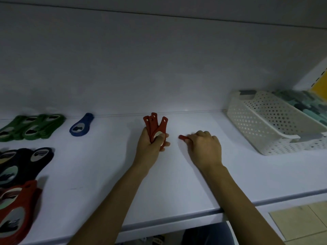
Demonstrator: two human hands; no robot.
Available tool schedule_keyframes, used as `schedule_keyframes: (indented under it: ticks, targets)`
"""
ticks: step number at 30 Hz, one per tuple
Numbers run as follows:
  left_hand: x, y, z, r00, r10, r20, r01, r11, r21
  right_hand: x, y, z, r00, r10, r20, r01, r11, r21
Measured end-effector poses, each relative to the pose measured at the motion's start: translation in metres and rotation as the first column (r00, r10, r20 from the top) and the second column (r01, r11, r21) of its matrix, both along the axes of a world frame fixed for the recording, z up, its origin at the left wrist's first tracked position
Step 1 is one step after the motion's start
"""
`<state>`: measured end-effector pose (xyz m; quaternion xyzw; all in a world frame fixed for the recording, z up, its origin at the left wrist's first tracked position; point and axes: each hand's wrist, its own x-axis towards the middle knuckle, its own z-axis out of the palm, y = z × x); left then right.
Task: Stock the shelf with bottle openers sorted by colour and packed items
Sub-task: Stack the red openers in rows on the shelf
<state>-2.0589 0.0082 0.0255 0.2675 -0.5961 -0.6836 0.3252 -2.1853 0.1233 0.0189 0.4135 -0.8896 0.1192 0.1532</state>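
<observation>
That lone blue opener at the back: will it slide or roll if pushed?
The blue opener lies flat, so it likely slides rather than rolls. It looks thin, probably stiff and light. The smooth shelf may let it skid easily.

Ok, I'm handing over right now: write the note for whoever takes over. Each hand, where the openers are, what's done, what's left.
Left hand grips a fan of red openers at mid-shelf. Right hand, knuckles up, grips a single red opener low over the shelf.
Sorted at left: green pile at the back, one blue opener beside it, dark pile nearer, red pile nearest the front edge.
Left to do: the held reds probably join the red pile. White basket sits at right.
</observation>
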Motion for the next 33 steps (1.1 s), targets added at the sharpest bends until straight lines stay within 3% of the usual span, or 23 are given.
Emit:
schedule_keyframes:
  ticks: [3,4,5,6,7,8,9,10,14,16,19,21,24,28,31,33]
  targets:
    - [0.003,0.000,0.001,0.999,-0.025,-0.030,0.025,1.000,-0.001,0.000,-0.007,0.010,1.000,-0.007,-0.022,0.006,0.997,-0.071]
    - [0.004,0.000,0.001,0.999,-0.037,-0.037,0.037,0.999,-0.006,0.000,-0.008,0.014,0.996,-0.014,0.088,0.032,0.978,-0.207]
    - [0.004,0.000,0.001,0.998,-0.044,-0.040,0.044,0.999,-0.015,0.002,-0.010,0.017,0.951,0.026,0.309,0.105,0.910,-0.401]
    - [0.005,0.000,0.002,0.998,-0.046,-0.043,0.046,0.999,-0.021,0.007,-0.015,0.021,0.815,0.161,0.556,0.240,0.781,-0.577]
    - [0.005,0.000,0.002,0.998,-0.047,-0.053,0.046,0.999,-0.017,0.015,-0.021,0.026,0.611,0.324,0.723,0.408,0.654,-0.637]
    - [0.006,0.000,0.003,0.997,-0.045,-0.062,0.044,0.999,-0.010,0.024,-0.027,0.028,0.424,0.456,0.782,0.535,0.571,-0.623]
    - [0.007,0.000,0.003,0.997,-0.046,-0.065,0.046,0.999,-0.003,0.034,-0.034,0.027,0.310,0.529,0.790,0.595,0.540,-0.595]
    - [0.007,0.000,0.003,0.997,-0.051,-0.065,0.051,0.999,-0.001,0.043,-0.040,0.025,0.262,0.550,0.793,0.604,0.547,-0.579]
    - [0.005,0.002,-0.001,0.998,-0.052,0.030,0.055,0.992,-0.111,0.067,-0.056,0.019,0.266,0.590,0.762,0.617,0.503,-0.605]
    - [0.005,0.003,-0.002,0.998,-0.037,0.055,0.045,0.985,-0.164,0.065,-0.057,0.019,0.214,0.681,0.700,0.600,0.474,-0.645]
    - [0.006,0.007,-0.005,0.995,0.003,0.100,0.028,0.950,-0.311,0.062,-0.051,0.018,0.172,0.731,0.661,0.358,0.579,-0.733]
    - [0.005,0.011,-0.007,0.985,0.050,0.167,0.035,0.880,-0.473,0.065,-0.046,0.018,0.310,0.654,0.690,0.233,0.652,-0.722]
    - [0.004,0.011,-0.010,0.970,0.133,0.203,0.014,0.805,-0.594,0.066,-0.046,0.011,0.527,0.566,0.633,0.216,0.632,-0.744]
    - [0.002,0.012,-0.010,0.927,0.250,0.279,0.021,0.708,-0.706,0.070,-0.049,0.014,0.559,0.562,0.610,0.175,0.640,-0.748]
    - [0.001,0.015,-0.015,0.858,0.376,0.350,0.121,0.514,-0.849,0.069,-0.052,0.018,0.555,0.553,0.622,0.169,0.657,-0.735]
    - [0.002,0.016,-0.015,0.813,0.417,0.406,0.191,0.467,-0.863,0.073,-0.051,0.020,0.538,0.569,0.621,0.175,0.646,-0.743]
